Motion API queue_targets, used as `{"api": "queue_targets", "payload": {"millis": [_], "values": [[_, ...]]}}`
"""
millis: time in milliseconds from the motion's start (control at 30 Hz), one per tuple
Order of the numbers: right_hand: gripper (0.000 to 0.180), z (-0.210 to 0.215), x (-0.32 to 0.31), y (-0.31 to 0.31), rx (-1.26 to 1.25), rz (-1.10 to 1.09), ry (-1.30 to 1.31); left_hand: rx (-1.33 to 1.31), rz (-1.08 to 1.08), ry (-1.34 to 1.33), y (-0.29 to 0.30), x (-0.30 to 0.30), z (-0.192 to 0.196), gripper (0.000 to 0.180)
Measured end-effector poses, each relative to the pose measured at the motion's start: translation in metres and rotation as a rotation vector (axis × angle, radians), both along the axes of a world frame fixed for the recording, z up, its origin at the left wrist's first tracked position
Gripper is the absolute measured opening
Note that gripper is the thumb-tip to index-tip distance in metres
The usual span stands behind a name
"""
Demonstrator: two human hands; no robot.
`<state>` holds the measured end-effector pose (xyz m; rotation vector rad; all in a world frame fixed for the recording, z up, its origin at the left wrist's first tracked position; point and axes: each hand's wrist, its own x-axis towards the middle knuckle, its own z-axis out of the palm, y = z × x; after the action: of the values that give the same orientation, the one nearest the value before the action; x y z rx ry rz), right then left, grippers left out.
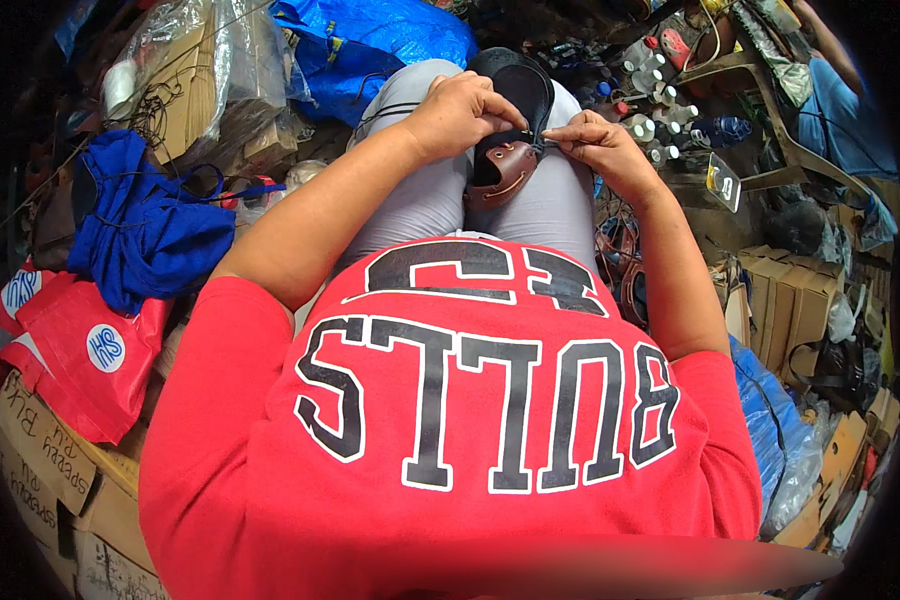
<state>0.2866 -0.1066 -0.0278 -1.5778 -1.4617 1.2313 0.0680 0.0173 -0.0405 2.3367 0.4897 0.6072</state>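
Beside bottles (646, 80), left hand (460, 112) and right hand (607, 150) pinch closed at a brown-black shoe (513, 163).

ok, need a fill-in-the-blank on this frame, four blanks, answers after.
1. The left hand and right hand are at footwear with a black footbed and a ____ upper.
2. The shirt is ____ with black lettering.
3. The blue cloth bundle lies on the person's ____ side.
4. The bottles stand on the person's ____ side.

Missing words: brown; red; left; right.
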Motion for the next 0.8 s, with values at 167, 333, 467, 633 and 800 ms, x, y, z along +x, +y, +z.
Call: {"api": "queue_targets", "payload": {"millis": [167, 333, 467, 633, 800], "values": [[0.036, -0.005, 0.001, 0.004, 0.02, 0.034, 0.058, -0.119, -0.117, 0.11, 0.009, 0.013, 0.003, 0.015], [0.032, 0.01, -0.015, -0.009, 0.043, -0.018, -0.082, 0.068, -0.096, 0.102, -0.006, -0.002, 0.02, 0.019], [0.03, 0.008, -0.027, -0.017, 0.048, -0.16, 0.001, -0.293, 0.076, 0.203, -0.014, -0.004, 0.024, 0.021], [0.026, -0.004, -0.03, -0.015, -0.017, -0.272, 0.317, -0.544, 0.155, 0.223, -0.019, 0.005, 0.024, 0.019], [0.017, -0.008, -0.037, -0.008, 0.019, -0.304, 0.311, -0.513, 0.157, 0.196, -0.018, 0.017, 0.013, 0.015]]}}
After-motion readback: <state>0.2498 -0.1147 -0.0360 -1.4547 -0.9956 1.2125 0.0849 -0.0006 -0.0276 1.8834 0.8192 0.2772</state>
